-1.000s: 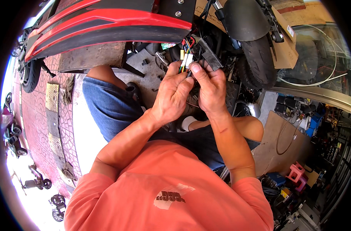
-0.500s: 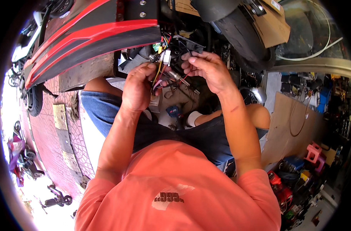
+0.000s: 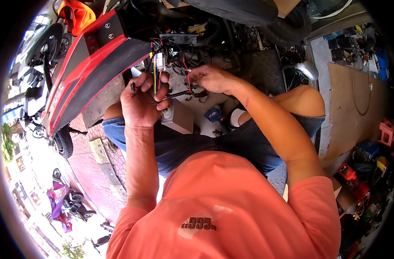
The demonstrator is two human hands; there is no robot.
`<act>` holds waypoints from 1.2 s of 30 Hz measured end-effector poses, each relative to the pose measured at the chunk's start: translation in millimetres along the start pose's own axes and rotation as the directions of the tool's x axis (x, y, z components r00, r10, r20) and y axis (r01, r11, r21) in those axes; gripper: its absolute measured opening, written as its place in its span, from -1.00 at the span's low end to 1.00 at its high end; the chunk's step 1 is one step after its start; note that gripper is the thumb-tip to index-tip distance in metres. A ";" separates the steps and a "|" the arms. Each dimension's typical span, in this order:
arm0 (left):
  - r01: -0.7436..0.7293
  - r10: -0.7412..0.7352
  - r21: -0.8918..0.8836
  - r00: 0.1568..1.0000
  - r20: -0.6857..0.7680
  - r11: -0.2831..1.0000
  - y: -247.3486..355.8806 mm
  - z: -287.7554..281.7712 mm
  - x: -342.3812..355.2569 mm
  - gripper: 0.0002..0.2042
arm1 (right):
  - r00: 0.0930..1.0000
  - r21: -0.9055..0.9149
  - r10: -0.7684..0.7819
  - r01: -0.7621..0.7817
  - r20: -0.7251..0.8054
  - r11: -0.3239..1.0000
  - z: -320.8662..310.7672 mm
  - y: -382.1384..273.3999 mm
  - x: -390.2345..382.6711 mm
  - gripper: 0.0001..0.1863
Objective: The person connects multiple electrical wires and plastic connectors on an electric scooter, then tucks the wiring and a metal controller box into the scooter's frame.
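Wires (image 3: 155,82) in several colours, seen in the head view, hang at 11 o'clock from the picture's centre and run down into the left hand (image 3: 140,105). That hand is turned palm upward, its fingers loosely curled around the strands, with a small black plug (image 3: 133,86) at its upper left edge. A white connector (image 3: 160,60) joins the bundle at 1 o'clock from the hand, clear of the fingers; beyond it, again toward 1 o'clock, lies a dark flat plate (image 3: 178,39). The right hand (image 3: 216,80), near half past twelve, has its fingertips drawn together beside a thin red wire (image 3: 188,77); the detail is small and shaded there, and whether the wire is actually pinched cannot be told. A black-sheathed cable (image 3: 179,93) spans part of the gap between the hands. At 4 o'clock from the left hand, below its fingers, stands a silvery box (image 3: 177,117), with a blue tool (image 3: 213,114) at 3 o'clock from the box, on the ground between the person's legs. A red-and-black body panel (image 3: 97,64) fills the 10 o'clock sector, a black tyre (image 3: 240,9) the region between 12 and 1, a silver mirror (image 3: 308,70) 2 o'clock, and a reddish stool (image 3: 386,131) 3 o'clock.
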State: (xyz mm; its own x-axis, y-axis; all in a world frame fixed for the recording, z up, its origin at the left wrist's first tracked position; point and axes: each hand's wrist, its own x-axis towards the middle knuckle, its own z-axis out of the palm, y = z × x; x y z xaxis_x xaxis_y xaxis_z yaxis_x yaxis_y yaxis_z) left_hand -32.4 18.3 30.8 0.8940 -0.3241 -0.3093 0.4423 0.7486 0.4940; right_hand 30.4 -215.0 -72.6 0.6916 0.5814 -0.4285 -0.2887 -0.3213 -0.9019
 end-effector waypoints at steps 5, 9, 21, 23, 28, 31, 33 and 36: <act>-0.004 0.006 0.045 1.000 -0.028 0.999 1.7 1.4 0.0 -0.73 | 0.994 -0.258 0.112 -0.108 -0.002 0.960 -9.1 36.8 13.4 -0.68; 0.005 -0.005 0.025 1.000 -0.015 1.000 0.5 3.0 0.4 -0.71 | 0.932 -0.274 0.339 -0.362 -0.130 0.891 -10.3 45.7 13.1 -0.62; -0.014 0.014 -0.002 0.998 0.054 1.000 -5.4 2.6 3.1 -0.71 | 0.997 -0.084 -0.057 0.061 0.050 0.995 1.2 32.0 23.4 -0.74; -0.035 0.034 0.005 0.994 0.099 0.999 -5.4 -0.6 1.5 -0.72 | 0.979 -0.016 -0.091 0.095 0.185 0.995 -0.7 10.8 13.2 -0.75; -0.012 0.011 0.030 0.999 0.044 0.999 -5.3 -8.0 5.9 -0.71 | 0.971 0.183 0.110 -0.151 0.214 0.971 -6.5 8.6 6.0 -0.74; -0.004 0.004 0.008 1.000 0.024 1.000 -5.2 -7.3 3.1 -0.69 | 0.967 0.091 0.228 -0.239 0.115 0.967 -4.1 16.2 16.8 -0.58; 0.003 -0.002 -0.006 0.999 0.036 1.000 -6.0 -2.4 4.0 -0.67 | 0.970 0.088 0.241 -0.238 -0.031 0.967 4.8 39.1 33.5 -0.43; 0.001 0.000 -0.022 0.998 0.062 1.000 -5.6 1.6 3.8 -0.65 | 0.912 -0.253 -0.066 -0.043 -0.405 0.967 19.0 58.2 60.3 -0.18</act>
State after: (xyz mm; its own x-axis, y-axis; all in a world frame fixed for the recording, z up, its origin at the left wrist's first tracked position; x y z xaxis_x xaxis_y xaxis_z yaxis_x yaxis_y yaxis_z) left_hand -31.3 11.9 28.2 0.8969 -0.3591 -0.2579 0.4414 0.7609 0.4755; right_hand 42.7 -184.4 -152.0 0.9178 0.2486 -0.3095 -0.1411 -0.5245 -0.8396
